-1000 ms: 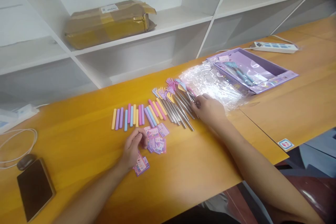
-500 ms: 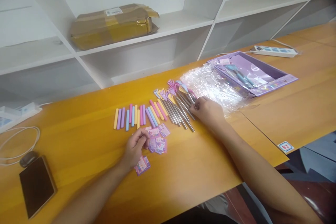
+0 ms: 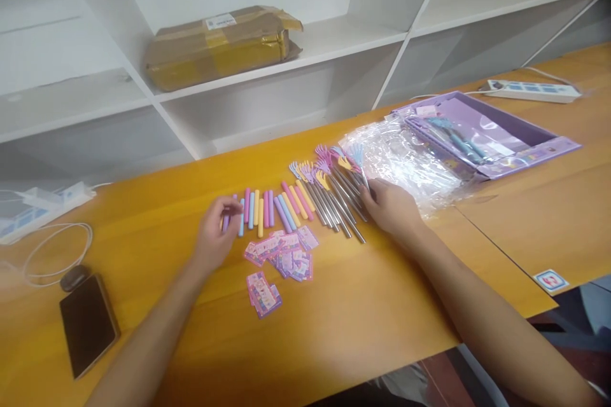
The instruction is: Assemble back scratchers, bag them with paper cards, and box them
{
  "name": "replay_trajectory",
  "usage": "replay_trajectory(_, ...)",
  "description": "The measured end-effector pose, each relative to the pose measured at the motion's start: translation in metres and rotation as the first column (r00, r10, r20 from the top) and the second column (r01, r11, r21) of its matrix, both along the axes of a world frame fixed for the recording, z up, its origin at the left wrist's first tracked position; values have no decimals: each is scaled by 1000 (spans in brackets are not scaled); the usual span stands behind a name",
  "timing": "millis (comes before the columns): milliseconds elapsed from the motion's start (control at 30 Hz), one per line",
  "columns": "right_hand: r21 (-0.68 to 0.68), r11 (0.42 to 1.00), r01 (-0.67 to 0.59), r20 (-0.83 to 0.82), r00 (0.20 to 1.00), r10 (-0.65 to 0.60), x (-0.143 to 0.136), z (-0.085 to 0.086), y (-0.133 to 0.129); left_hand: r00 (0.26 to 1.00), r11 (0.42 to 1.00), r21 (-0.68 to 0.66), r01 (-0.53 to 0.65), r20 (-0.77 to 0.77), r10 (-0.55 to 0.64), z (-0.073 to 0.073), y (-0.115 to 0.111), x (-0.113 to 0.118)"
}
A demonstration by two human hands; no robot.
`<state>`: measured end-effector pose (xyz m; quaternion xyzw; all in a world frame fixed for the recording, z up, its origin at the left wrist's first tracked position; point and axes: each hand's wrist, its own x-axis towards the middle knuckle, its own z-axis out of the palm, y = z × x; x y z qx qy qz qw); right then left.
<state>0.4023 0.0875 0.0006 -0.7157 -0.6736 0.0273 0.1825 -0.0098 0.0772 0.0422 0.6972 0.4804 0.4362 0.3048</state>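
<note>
My right hand [image 3: 392, 208] pinches the metal rod of a back scratcher with a light-blue claw head [image 3: 356, 154], raised at the right end of a pile. Other back scratchers [image 3: 329, 198], with blue, yellow, purple and pink heads on silver rods, lie beside it. My left hand [image 3: 214, 234] hovers over the left end of a row of pastel handle tubes [image 3: 260, 216], its fingers curved and thumb apart. It covers some of the leftmost tubes. Small printed pink and purple cards [image 3: 291, 262] lie in front of the row, with a separate little stack [image 3: 264, 296] nearer me.
Clear plastic bags [image 3: 401, 156] are heaped against an open purple box [image 3: 529, 152] holding blue items. A phone [image 3: 90, 327], white cable and power strip [image 3: 45, 210] are at left, another power strip [image 3: 532, 91] at far right. A taped carton [image 3: 224, 48] sits on the shelf behind.
My left hand has moved from the cards left and away from me to the tubes, uncovering the cards. My right hand has lifted the blue-headed back scratcher's head slightly more upright.
</note>
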Motion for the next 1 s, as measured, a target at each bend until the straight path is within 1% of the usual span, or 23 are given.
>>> replay_trajectory(33, 4, 1000, -4, -15, 1000, 4, 0, 0, 0, 969, 998, 38, 42, -246, -31, -1, 11, -13)
replay_trajectory(67, 7, 1000, -9, -29, 1000, 9, 0, 0, 0, 904, 995, 50, 89, -424, -59, -4, 20, -24)
replay_trajectory(100, 9, 1000, -15, -41, 999, 15, -1, 1, 0, 839, 991, 27, 128, -536, -94, -9, 28, -34)
replay_trajectory(133, 12, 1000, -21, -50, 999, 22, -1, 1, 0, 787, 989, -13, 147, -605, -124, -15, 33, -42)
replay_trajectory(167, 17, 1000, -27, -57, 998, 28, -1, 1, 0, 752, 987, -52, 152, -642, -150, -21, 37, -48)
replay_trajectory(233, 29, 999, -38, -67, 997, 40, -1, 1, -1, 716, 980, -114, 163, -670, -197, -32, 40, -53)
replay_trajectory(300, 37, 998, -45, -73, 996, 48, 0, 1, -1, 704, 974, -140, 177, -674, -224, -38, 41, -54)
replay_trajectory(467, 39, 998, -53, -80, 995, 56, 1, 1, 0, 724, 970, -162, 183, -645, -244, -38, 42, -51)
replay_trajectory(600, 50, 997, -66, -86, 994, 70, 0, 1, -1, 748, 977, -130, 167, -629, -211, -41, 47, -50)
replay_trajectory(800, 18, 998, -53, -94, 994, 54, -5, 3, -2, 782, 991, -50, 125, -610, -130, -49, 52, -45)
replay_trajectory(1000, 32, 998, -51, -120, 991, 54, -7, 7, -3, 810, 991, -22, 129, -574, -118, -44, 47, -46)
